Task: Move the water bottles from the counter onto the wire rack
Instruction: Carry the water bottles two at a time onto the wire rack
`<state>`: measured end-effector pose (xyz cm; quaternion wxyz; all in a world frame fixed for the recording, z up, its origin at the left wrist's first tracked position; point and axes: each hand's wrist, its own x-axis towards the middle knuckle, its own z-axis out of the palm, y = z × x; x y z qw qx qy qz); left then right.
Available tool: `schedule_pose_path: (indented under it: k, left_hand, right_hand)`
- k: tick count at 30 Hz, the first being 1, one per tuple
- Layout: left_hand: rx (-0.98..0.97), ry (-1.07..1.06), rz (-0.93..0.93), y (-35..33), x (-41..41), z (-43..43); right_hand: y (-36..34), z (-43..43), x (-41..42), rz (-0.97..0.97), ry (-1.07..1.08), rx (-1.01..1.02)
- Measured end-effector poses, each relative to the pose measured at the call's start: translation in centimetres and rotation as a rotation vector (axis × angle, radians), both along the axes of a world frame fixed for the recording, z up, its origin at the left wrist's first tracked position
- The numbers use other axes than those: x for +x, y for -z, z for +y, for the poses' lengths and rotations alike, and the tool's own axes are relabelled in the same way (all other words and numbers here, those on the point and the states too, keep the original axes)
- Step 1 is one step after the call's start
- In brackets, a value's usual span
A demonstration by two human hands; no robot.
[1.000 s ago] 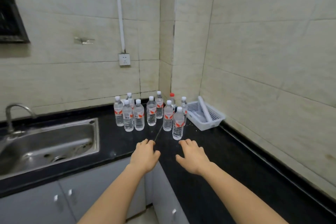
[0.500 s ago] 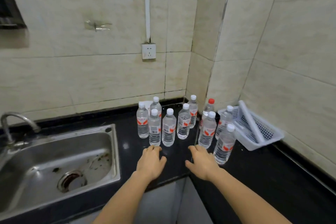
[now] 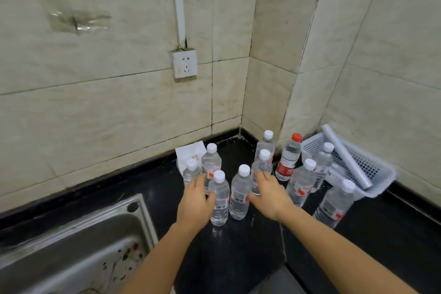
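1. Forearms come in from the bottom edge, both reaching over the black counter (image 3: 238, 258) toward the bottle cluster; a steel sink (image 3: 71, 250) sits at the near left.
2. Left hand (image 3: 195, 200) has its palm against the left side of the nearest bottle (image 3: 219, 200), fingers spread past it toward the bottles behind. It is open and not yet wrapped around anything.
3. Right hand (image 3: 269, 196) lies between the second bottle (image 3: 239, 193) on its left and a third bottle (image 3: 261, 169) at its fingertips. Its fingers are extended and open; whether they touch either one I cannot tell.
4. Step in hand, as I judge it: the reach for a first pickup, one bottle per hand. No bottle is lifted; all stand upright on the counter.
5. Next move calls for each hand to close around a body below the cap and lift straight up, since the neighbours stand close enough to be knocked over.
6. Further right stand more white-capped bottles, one near the counter edge (image 3: 334, 205), and a red-capped bottle (image 3: 288, 157) near the corner.
7. White basket (image 3: 381, 184) holding a roll rests against the right wall.
8. Wire rack is not in view, so a turn away from this corner is likely needed.
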<state>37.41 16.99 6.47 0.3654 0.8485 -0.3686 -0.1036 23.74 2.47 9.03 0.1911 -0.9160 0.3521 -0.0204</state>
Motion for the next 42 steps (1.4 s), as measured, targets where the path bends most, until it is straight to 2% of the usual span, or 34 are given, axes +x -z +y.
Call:
schedule_pose_path:
  k: [3, 9, 14, 20, 30, 33, 37, 42]
  left_hand:
    - [-0.034, 0.052, -0.041, 0.0, 1.0, -1.5]
    - [0.062, 0.087, -0.163, 1.0, 2.1, -3.4]
    - [-0.017, 0.109, -0.121, 1.5, 2.5, -4.1]
    - [-0.040, 0.126, -0.161, 1.3, 1.1, -3.1]
    - [-0.012, 0.329, -0.178, 0.6, -3.3, -1.7]
    - [0.012, 0.425, -0.175, -0.4, -5.8, -2.0]
    - [0.043, 0.577, -0.156, -2.3, -12.2, -3.0]
    - [-0.010, 0.791, -0.092, -2.7, -24.0, -3.4]
  right_hand:
    - [-0.3, -0.8, 2.2, -0.007, -0.005, -0.022]
    - [0.8, -1.6, 4.5, 0.025, -0.053, -0.073]
    - [1.5, -1.6, 3.5, 0.026, -0.099, -0.194]
    - [2.2, 0.3, 0.2, -0.048, -0.106, -0.203]
    - [2.6, 1.6, -8.8, -0.215, 0.100, 0.013]
    - [1.2, 1.7, -13.1, -0.159, 0.137, 0.045]
    - [0.5, 3.0, -21.8, -0.081, 0.220, 0.056]
    - [-1.4, 7.0, -35.7, -0.100, 0.408, 0.035]
